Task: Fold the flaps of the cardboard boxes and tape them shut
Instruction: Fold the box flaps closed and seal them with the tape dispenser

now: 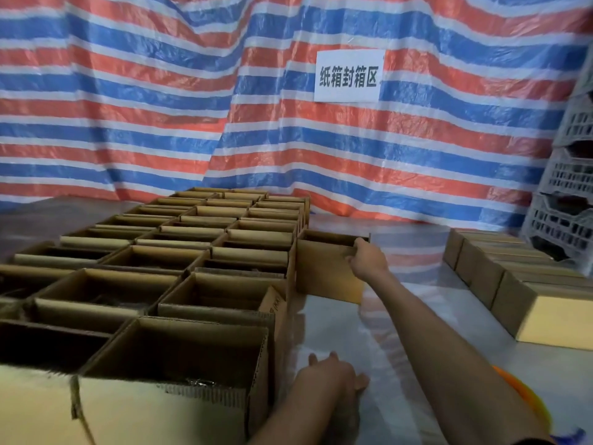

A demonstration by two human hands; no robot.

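Beside the rows [221, 311], right hand [367, 256] grips a box [327, 276], fingertips hidden; left hand [330, 372] lies flat.

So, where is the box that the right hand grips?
Head view, right of centre: the box stands beside the right edge of the open-box grid, the right hand on its rim.

The open boxes [224, 285] were matt brown corrugated cardboard with rough fluted edges, the striped tarp [160, 107] was shiny, crinkled woven plastic, its sign [348, 75] plain white paper, the sheet [401, 332] under the boxes glossy clear plastic, and the latticed crates [571, 175] dull grey plastic.
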